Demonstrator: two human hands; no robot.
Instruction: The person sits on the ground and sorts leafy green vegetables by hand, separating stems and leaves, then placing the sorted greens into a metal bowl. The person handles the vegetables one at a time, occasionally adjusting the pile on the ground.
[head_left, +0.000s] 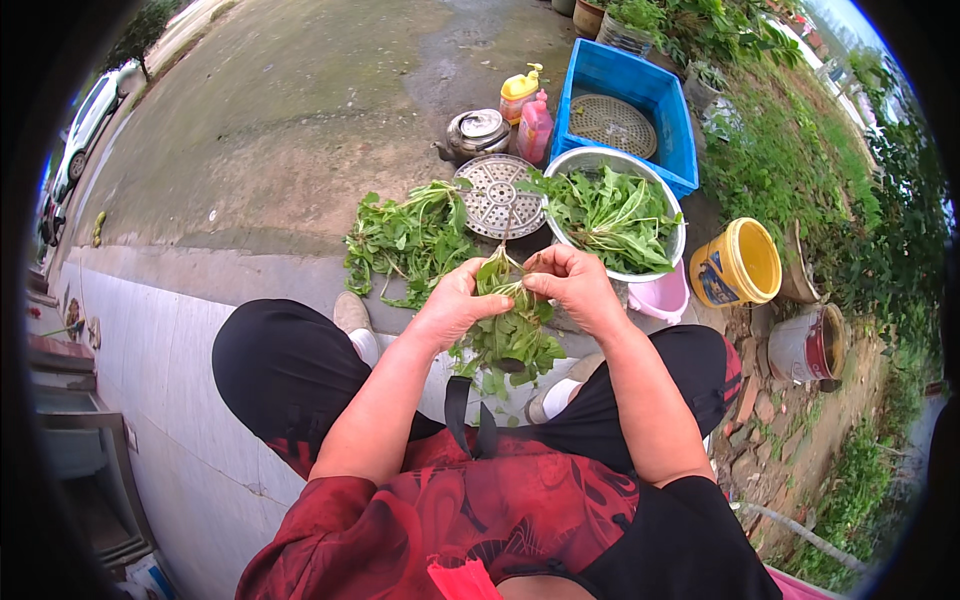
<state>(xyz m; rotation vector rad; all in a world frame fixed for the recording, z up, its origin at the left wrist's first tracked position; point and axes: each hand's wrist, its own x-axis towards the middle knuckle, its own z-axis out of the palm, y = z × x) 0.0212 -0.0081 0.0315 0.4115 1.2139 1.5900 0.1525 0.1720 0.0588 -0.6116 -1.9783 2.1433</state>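
Observation:
Between my knees I hold a leafy green plant (510, 337), its root end pointing away from me and its leaves hanging towards my lap. My left hand (461, 304) grips the plant at the base of its leaves. The thumb and fingers of my right hand (574, 285) pinch its stems near the root. Beyond my left hand a heap of loose greens (412, 240) lies on the ground. Past my right hand, a metal basin (679, 244) holds more greens (615, 217), stems bunched together. A round perforated metal steamer plate (501, 195) sits between heap and basin.
Behind the steamer plate stand a metal kettle (476, 135), a yellow pump bottle (519, 91) and a pink bottle (535, 127). A blue crate (626, 67) holds another perforated plate (613, 124). To the right are a pink tub (661, 296), a yellow bucket (735, 262) and a white-and-red bucket (806, 345).

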